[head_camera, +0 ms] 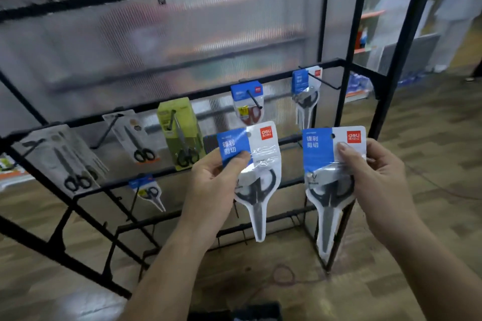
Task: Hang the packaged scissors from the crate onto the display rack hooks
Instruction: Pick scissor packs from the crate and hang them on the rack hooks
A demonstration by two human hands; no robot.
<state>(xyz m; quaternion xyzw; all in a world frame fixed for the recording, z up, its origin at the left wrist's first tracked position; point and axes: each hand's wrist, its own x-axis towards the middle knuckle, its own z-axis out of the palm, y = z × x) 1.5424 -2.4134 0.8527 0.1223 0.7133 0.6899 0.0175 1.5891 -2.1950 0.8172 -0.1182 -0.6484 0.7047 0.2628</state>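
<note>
Packaged scissors (257, 164) in each hand, red "deli" labels, blue header cards.

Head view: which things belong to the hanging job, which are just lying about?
Job: left hand holding one blue-and-white scissors pack; right hand holding a second blue-and-white pack; black metal display rack; its black wire hook.
Lying about: yellow-green boxed scissors, already hung; blurred orange shelf behind.
</note>
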